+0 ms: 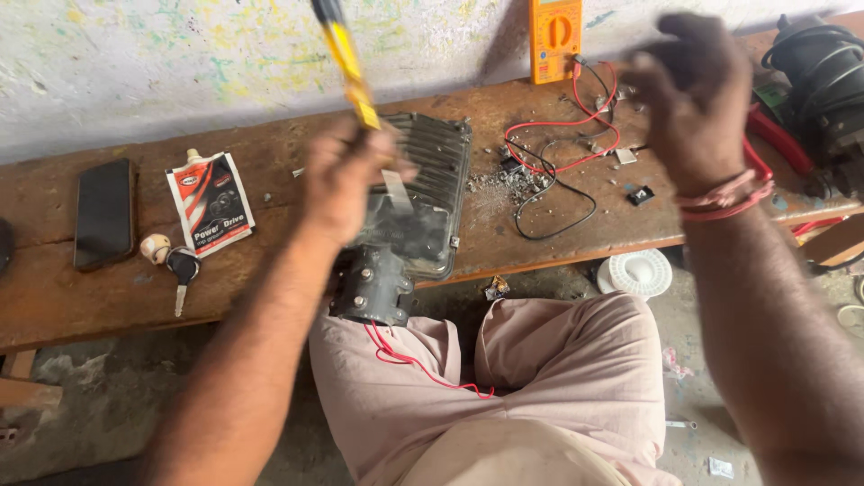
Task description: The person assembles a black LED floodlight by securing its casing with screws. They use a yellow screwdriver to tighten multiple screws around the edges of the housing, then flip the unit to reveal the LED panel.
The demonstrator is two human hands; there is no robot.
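Left hand (346,180): fingers clenched on yellow-handled tool (346,58). Ribbed grey metal housing (423,193) on worn wooden counter (270,153). Right hand (693,94): blurred, fingers loosely curled, empty.

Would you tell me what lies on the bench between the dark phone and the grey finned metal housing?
In the head view, between the phone and the housing lie a white-and-red pouch and a key with a small round fob, on the wooden bench.

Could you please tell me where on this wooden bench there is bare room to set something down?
Bare wood lies between the glue pouch and the grey finned housing, and at the bench's front edge below the phone and key. It is crowded right of the housing, around the red and black leads and debris.
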